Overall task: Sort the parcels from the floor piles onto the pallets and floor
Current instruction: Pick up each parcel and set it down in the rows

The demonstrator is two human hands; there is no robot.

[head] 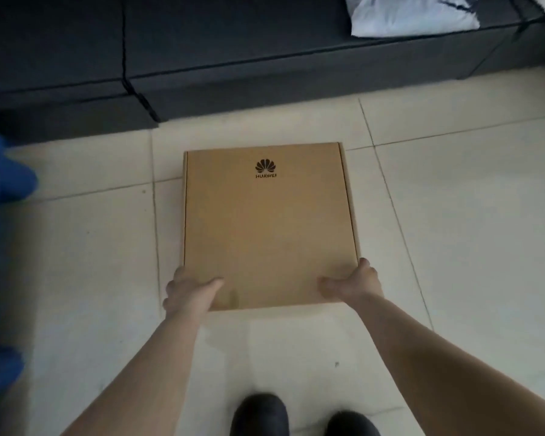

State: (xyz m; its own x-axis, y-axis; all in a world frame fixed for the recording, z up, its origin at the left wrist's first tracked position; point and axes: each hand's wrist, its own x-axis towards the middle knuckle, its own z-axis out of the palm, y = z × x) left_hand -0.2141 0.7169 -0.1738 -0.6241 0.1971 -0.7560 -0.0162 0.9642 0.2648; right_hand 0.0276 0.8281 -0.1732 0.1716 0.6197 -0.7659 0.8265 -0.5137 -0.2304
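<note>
Both hands pinch the near corners of the box [269,221]: left hand [188,292] at 7 o'clock, right hand [351,284] at 5, thumbs on top; box flat over the tiled floor [453,215], sofa [202,58] at 12; can't tell if it's touching down; keep it level, lower evenly, release together.

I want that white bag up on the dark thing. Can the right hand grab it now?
Probably not: the right hand and the left hand are both holding the cardboard box, and the white bag lies well beyond it.
</note>
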